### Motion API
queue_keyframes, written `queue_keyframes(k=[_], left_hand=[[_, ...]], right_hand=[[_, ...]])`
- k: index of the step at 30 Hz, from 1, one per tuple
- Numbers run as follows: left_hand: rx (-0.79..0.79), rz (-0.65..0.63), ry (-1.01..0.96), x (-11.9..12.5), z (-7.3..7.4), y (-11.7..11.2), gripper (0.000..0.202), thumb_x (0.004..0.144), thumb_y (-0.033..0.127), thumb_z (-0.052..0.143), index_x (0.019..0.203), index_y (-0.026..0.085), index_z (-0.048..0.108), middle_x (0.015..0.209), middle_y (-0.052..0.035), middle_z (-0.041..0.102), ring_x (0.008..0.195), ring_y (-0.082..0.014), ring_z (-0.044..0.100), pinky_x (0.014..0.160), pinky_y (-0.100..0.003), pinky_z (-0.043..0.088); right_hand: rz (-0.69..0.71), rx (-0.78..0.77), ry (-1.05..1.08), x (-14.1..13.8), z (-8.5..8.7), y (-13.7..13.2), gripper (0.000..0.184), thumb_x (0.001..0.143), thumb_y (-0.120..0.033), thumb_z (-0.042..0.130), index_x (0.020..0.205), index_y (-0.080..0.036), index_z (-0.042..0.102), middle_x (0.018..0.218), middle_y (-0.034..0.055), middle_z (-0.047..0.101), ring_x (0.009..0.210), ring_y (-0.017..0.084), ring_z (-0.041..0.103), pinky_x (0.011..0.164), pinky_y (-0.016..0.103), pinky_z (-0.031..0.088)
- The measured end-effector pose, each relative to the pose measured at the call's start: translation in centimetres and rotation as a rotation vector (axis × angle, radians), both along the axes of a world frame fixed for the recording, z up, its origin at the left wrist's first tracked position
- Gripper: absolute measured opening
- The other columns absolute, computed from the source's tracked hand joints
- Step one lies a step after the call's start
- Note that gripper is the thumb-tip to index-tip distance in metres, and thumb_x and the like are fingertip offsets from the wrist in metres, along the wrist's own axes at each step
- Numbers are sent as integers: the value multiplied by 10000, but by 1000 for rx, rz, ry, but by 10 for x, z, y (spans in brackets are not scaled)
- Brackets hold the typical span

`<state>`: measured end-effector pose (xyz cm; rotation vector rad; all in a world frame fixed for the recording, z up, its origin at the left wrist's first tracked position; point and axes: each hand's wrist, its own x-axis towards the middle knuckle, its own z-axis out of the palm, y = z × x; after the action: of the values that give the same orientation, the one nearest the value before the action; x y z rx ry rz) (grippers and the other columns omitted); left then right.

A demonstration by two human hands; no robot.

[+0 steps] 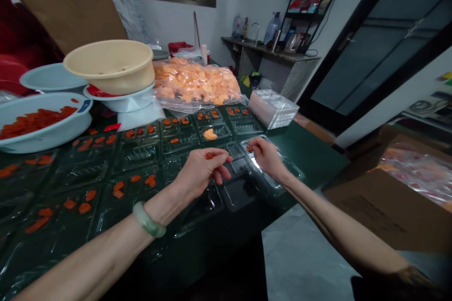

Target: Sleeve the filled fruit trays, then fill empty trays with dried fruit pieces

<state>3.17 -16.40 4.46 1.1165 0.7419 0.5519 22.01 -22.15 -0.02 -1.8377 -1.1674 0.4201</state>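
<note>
My left hand (206,169), a pale green bangle (148,220) on its wrist, hovers over the clear plastic trays with its fingers curled in. A bit of an orange-red piece (209,155) shows between its thumb and palm. Farther right, my right hand (266,156) is closed in a pinch over a clear tray (294,169) near the table's right side. A small orange-red spot shows just below those fingertips; whether they grip it is unclear. Several trays hold orange-red pieces in their small compartments, and one holds a pale orange piece (210,134).
A pale blue basin (45,136) of orange-red pieces stands at left, beside a cream basin (109,59). Behind the trays lies a clear bag of pale orange pieces (197,80). A stack of clear trays (273,108) is at the back right; a cardboard box (381,207) stands right.
</note>
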Motion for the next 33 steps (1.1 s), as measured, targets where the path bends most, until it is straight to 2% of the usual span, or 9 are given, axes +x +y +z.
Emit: queue_keyframes(k=[3, 6, 9, 13, 20, 23, 27, 30, 33], left_hand=[[-90, 3, 18, -6, -3, 6, 77, 791, 89, 558, 772, 57, 626, 793, -112, 662, 422, -101, 563, 327, -188, 378], [-226, 0, -22, -6, -3, 5, 146, 818, 70, 500, 754, 50, 630, 790, -119, 654, 543, -145, 624, 435, -219, 471], [-377, -51, -90, -2, -5, -3, 212, 810, 35, 458, 703, 52, 639, 747, -124, 652, 619, -176, 640, 553, -283, 527], [-438, -136, -138, 1, -15, -16, 185, 763, 34, 484, 687, 62, 650, 676, -108, 647, 553, -168, 612, 543, -295, 518], [-480, -241, -64, -11, -25, -16, 148, 779, 43, 493, 762, 37, 640, 692, -121, 655, 627, -206, 654, 618, -343, 551], [-448, -207, 52, -16, -24, -12, 121, 824, 101, 499, 797, 64, 611, 734, -135, 671, 556, -197, 653, 441, -259, 503], [-352, -131, 114, -22, -23, -4, 125, 834, 165, 546, 768, 74, 599, 687, -97, 655, 363, -80, 516, 298, -155, 308], [-366, -37, 14, -23, -24, 6, 72, 794, 54, 539, 768, 75, 603, 710, -84, 641, 544, -121, 614, 446, -186, 448], [-349, 7, -84, -18, -24, 16, 174, 742, -47, 474, 787, 66, 600, 767, -112, 647, 710, -193, 657, 618, -288, 521]], right_hand=[[-34, -37, -132, 21, -5, 15, 85, 692, -126, 597, 755, -179, 576, 756, 50, 569, 752, 195, 529, 757, 328, 397], [-57, -3, -202, 13, 2, 9, 225, 755, -221, 595, 973, -166, 578, 907, 93, 568, 776, 204, 534, 727, 327, 404], [177, 75, -327, -23, 11, -14, 272, 829, -305, 538, 1077, -194, 545, 972, 88, 563, 769, 182, 542, 652, 285, 414], [408, -98, -486, -63, 13, -37, 170, 823, -300, 569, 955, -197, 598, 872, 53, 585, 702, 166, 540, 593, 271, 382], [587, -55, -223, -58, 13, -42, 108, 832, -149, 527, 826, -197, 624, 750, 15, 599, 666, 126, 541, 610, 238, 393], [356, 0, -254, -30, 12, -31, 77, 820, -206, 555, 782, -199, 621, 701, 8, 609, 621, 128, 533, 579, 239, 376], [-70, -218, -453, 21, 3, -2, 107, 781, -288, 606, 716, -206, 628, 654, 16, 607, 608, 157, 523, 549, 263, 313], [-92, -251, -472, 31, -2, 12, 171, 779, -312, 610, 898, -197, 654, 688, 30, 616, 634, 176, 534, 567, 273, 325], [92, -52, -379, 5, -1, 12, 320, 808, -319, 572, 1091, -171, 596, 679, 11, 585, 575, 141, 497, 577, 261, 370]])
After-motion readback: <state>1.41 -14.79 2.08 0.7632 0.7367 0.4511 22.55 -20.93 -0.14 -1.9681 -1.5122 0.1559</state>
